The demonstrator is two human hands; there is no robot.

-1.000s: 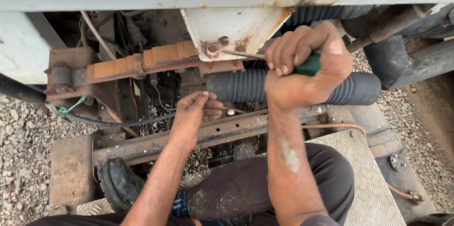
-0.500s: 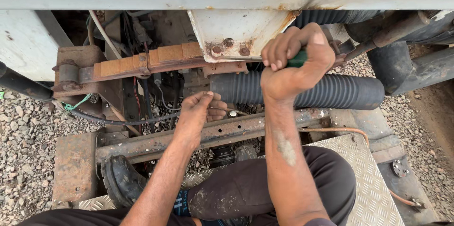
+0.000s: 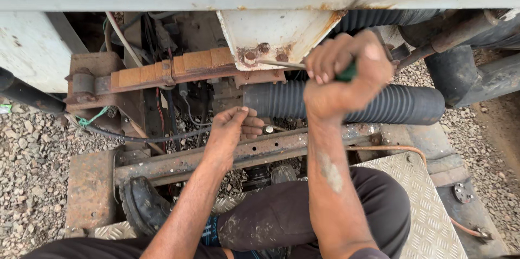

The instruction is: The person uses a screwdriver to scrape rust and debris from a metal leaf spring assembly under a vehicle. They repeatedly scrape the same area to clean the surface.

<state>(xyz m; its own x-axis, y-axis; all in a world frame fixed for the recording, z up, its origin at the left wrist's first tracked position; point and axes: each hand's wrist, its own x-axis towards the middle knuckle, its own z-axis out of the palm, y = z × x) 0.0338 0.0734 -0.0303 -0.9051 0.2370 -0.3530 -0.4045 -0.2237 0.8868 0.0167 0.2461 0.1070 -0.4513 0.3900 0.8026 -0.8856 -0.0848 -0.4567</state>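
Okay, right hand [image 3: 346, 77] first: my fingers [image 3: 325, 64] are curled tight around a green-handled screwdriver [image 3: 303, 66], fist closed on the handle. Its thin metal shaft runs left to the rusty bolts [image 3: 257, 53] on the white bracket [image 3: 276, 31], far side of the scene. Left hand [image 3: 233, 129] sits lower and nearer, fingers bent together and pinching something small, a bolt end or nut [image 3: 268, 129], though I cannot tell how firmly. That hand is just above the rusty crossbar [image 3: 271, 148]. A black ribbed hose [image 3: 390, 104] runs rightward behind the right wrist. To the left, an orange-brown bar [image 3: 173, 69] with wires under it. Near me, dark trousers [image 3: 303, 210], a black shoe [image 3: 141, 205], a patterned metal plate [image 3: 422, 205]. Gravel [image 3: 32, 150] lies left and right.
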